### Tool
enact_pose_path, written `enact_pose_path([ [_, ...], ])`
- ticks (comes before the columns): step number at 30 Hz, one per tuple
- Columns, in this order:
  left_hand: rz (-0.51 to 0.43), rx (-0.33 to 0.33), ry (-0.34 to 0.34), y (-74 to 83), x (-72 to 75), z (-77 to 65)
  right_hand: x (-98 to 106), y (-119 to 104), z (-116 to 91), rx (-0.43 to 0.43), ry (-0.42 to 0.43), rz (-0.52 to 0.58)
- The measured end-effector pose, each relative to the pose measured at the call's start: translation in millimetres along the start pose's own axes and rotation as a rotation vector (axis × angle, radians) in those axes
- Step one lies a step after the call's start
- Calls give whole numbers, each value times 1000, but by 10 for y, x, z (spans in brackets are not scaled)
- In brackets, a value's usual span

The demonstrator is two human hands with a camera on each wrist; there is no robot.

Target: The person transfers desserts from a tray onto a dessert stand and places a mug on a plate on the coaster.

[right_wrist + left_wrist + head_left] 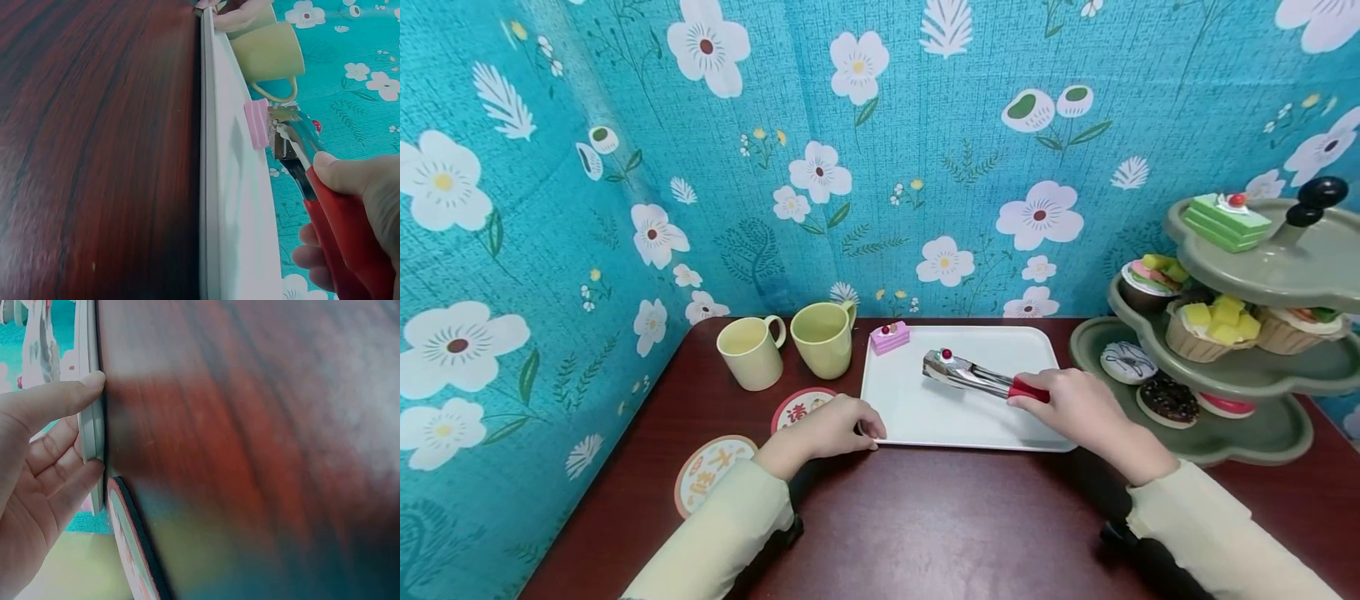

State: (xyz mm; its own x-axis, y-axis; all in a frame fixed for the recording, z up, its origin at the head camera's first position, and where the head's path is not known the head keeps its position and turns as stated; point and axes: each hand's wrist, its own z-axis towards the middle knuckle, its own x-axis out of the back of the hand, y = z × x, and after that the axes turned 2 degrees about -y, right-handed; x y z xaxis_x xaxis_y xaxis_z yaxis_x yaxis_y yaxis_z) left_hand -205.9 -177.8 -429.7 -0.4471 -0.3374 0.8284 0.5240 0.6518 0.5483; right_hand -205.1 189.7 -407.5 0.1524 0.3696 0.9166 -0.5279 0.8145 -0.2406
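Observation:
My right hand point(1075, 404) grips the red handles of metal tongs point(973, 379) over the white tray point(955, 425). Between the tong tips is a small piece topped with white cream and a red cherry point(947, 354); its body is mostly hidden by the metal. A pink cake slice point(890, 337) sits in the tray's back left corner and shows as a striped pink slice point(256, 123) in the right wrist view. At the front left corner, my left hand point(838, 427) pinches the tray rim point(94, 425) between thumb and fingers.
Two yellow-green mugs, a left mug point(752, 357) and a right mug point(822, 340), stand left of the tray. Nearer lie a red-edged coaster point(797, 404) and an orange-edged coaster point(711, 471). A tiered stand point(1262, 433) with cupcakes, donuts and a green cake slice point(1225, 223) rises at right.

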Motion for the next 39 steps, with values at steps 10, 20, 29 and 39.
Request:
enact_pose_path([
  [10, -11, -4, 0, -15, -12, 7, 240, 61, -155, -31, -7, -23],
  [20, -17, -17, 3, -29, -15, 4, 569, 51, -247, -85, -69, -52],
  [29, -18, -24, 4, -34, -10, 14, 830, 89, -376, -123, -56, -62],
  [39, -7, -46, 15, -43, -18, 22, 1164, 133, -506, -187, 5, -152],
])
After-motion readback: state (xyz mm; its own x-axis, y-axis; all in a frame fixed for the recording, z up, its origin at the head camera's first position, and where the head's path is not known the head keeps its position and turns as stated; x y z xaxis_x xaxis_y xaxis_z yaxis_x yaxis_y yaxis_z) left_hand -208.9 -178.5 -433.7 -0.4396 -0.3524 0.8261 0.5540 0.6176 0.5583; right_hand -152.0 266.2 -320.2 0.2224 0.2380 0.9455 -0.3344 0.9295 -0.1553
